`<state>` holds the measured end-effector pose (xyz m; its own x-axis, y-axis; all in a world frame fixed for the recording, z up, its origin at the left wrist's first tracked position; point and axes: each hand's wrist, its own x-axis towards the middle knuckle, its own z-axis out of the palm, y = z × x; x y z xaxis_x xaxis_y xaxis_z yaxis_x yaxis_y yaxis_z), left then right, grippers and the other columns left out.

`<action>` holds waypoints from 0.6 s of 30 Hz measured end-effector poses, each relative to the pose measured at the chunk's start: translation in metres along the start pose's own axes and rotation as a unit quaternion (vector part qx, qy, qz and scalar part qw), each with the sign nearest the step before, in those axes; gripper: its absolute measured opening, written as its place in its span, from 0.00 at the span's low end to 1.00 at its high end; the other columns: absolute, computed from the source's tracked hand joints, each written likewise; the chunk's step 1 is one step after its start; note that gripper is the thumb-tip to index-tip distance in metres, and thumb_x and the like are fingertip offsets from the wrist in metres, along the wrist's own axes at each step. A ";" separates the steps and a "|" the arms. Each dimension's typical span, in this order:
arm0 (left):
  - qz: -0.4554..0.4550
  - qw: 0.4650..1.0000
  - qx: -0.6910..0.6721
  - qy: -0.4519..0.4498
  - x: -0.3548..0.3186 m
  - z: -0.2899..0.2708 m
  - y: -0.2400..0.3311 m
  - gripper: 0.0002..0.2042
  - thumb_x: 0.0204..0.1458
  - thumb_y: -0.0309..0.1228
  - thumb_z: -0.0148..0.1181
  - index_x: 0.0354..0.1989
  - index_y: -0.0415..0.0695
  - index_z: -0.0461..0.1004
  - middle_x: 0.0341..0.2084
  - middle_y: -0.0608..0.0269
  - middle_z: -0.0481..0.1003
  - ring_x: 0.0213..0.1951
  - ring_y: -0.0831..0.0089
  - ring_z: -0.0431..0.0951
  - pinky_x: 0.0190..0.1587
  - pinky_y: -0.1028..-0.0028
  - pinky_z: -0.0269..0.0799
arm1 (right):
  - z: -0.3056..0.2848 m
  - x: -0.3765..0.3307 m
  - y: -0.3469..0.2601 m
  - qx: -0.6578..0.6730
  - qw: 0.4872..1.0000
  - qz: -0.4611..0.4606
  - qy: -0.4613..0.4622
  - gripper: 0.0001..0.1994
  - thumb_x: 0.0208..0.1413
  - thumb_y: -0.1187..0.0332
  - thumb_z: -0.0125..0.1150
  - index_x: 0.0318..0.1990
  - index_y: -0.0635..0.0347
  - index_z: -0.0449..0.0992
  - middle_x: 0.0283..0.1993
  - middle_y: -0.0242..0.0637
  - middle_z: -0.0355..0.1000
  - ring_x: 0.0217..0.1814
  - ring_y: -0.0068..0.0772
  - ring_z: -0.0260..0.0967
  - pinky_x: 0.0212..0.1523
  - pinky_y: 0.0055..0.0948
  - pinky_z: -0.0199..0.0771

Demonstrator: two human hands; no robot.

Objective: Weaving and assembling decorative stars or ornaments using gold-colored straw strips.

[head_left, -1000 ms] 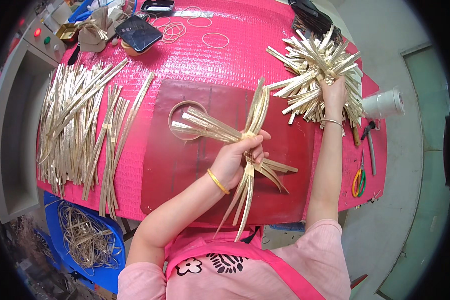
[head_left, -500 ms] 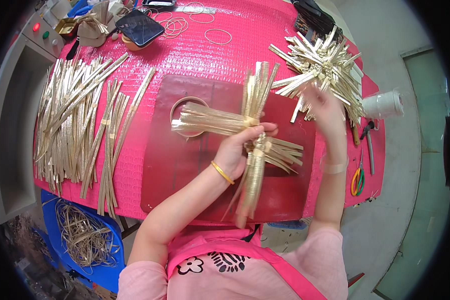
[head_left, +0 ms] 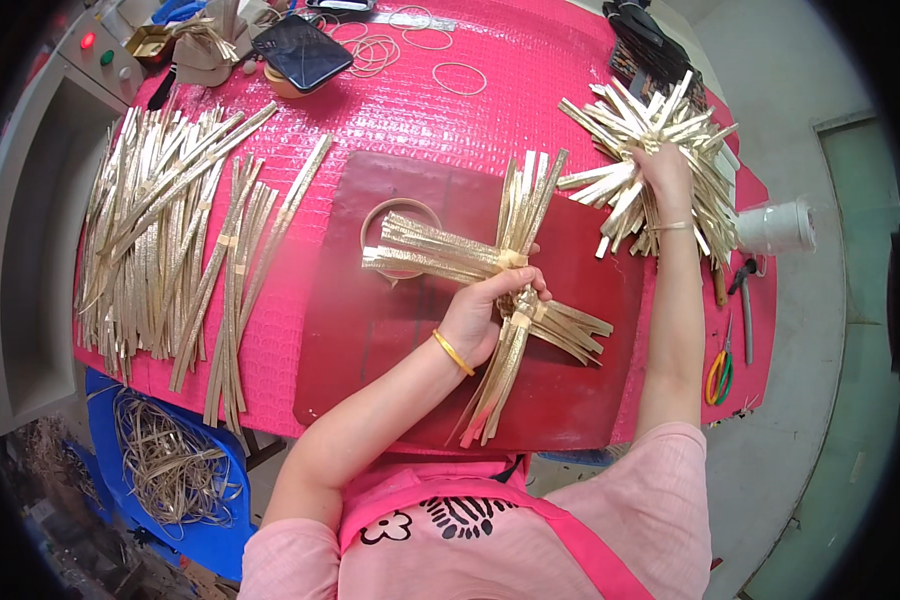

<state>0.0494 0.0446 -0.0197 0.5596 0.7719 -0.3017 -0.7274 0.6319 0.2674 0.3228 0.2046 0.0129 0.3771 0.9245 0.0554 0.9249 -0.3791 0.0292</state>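
My left hand [head_left: 483, 312] is closed round the middle of a cross of woven gold strips [head_left: 450, 247], thumb on top. Flat arms of this piece spread to the left, up, right and down, with pale bands near the crossing. It is held over a dark red mat [head_left: 360, 345]. At the far right, my right hand [head_left: 663, 165] rests on a pile of similar gold strip crosses [head_left: 705, 195], fingers bent down and closed on the top one. The strips partly hide those fingertips.
Loose gold strips [head_left: 150, 240] lie at left. A tape ring [head_left: 368, 225] sits on the mat; a phone [head_left: 303, 50] and rubber bands [head_left: 460, 78] are behind. Right: white thread spool [head_left: 778, 228], scissors [head_left: 718, 378]. A blue bin [head_left: 232, 520] of scraps stands lower left.
My right hand, blurred in front of the pile before, has moved forward onto it and closed on the top piece. My left hand keeps its hold on the cross. The whole view has shifted slightly.
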 end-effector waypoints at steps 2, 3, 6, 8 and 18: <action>0.012 1.000 0.006 0.007 -0.001 -0.003 0.002 0.19 0.43 0.27 0.51 0.44 0.38 0.58 0.23 0.61 0.68 0.31 0.70 0.69 0.37 0.73 0.65 | -0.010 -0.015 0.009 0.052 0.994 -0.022 0.090 0.25 0.38 0.52 0.55 0.35 0.69 0.68 0.33 0.53 0.67 0.39 0.49 0.65 0.39 0.38 0.64; 0.025 0.999 0.018 0.012 -0.003 -0.003 0.004 0.19 0.43 0.27 0.52 0.45 0.38 0.58 0.24 0.61 0.68 0.31 0.70 0.69 0.37 0.74 0.65 | -0.029 -0.028 0.005 0.010 0.992 -0.027 0.120 0.22 0.40 0.56 0.53 0.35 0.69 0.67 0.32 0.53 0.67 0.37 0.50 0.65 0.38 0.38 0.63; 0.005 1.000 0.002 0.012 0.002 0.004 0.000 0.19 0.43 0.27 0.52 0.45 0.39 0.58 0.24 0.61 0.68 0.31 0.71 0.69 0.37 0.74 0.65 | -0.102 -0.080 0.017 0.194 0.969 -0.080 0.132 0.17 0.43 0.62 0.50 0.37 0.67 0.67 0.29 0.50 0.67 0.31 0.43 0.66 0.33 0.35 0.64; 0.025 0.999 0.022 0.027 -0.006 -0.001 0.007 0.19 0.44 0.28 0.52 0.45 0.39 0.58 0.27 0.61 0.68 0.33 0.70 0.69 0.38 0.74 0.65 | -0.119 -0.117 -0.015 0.249 0.964 -0.086 0.037 0.16 0.44 0.62 0.50 0.38 0.66 0.67 0.27 0.47 0.67 0.28 0.37 0.66 0.30 0.33 0.64; 0.030 0.997 0.046 -0.057 -0.004 0.001 0.008 0.21 0.43 0.31 0.49 0.46 0.36 0.59 0.41 0.54 0.65 0.45 0.66 0.65 0.50 0.70 0.57 | -0.089 -0.132 -0.072 0.359 0.897 -0.108 -0.234 0.20 0.37 0.55 0.59 0.29 0.67 0.70 0.32 0.47 0.68 0.36 0.45 0.65 0.37 0.33 0.64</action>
<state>0.0418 0.0464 -0.0159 0.5611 0.8083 -0.1783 -0.7243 0.5837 0.3670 0.2024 0.1065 0.0925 0.0078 0.9524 -0.3046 0.7073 -0.2206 -0.6716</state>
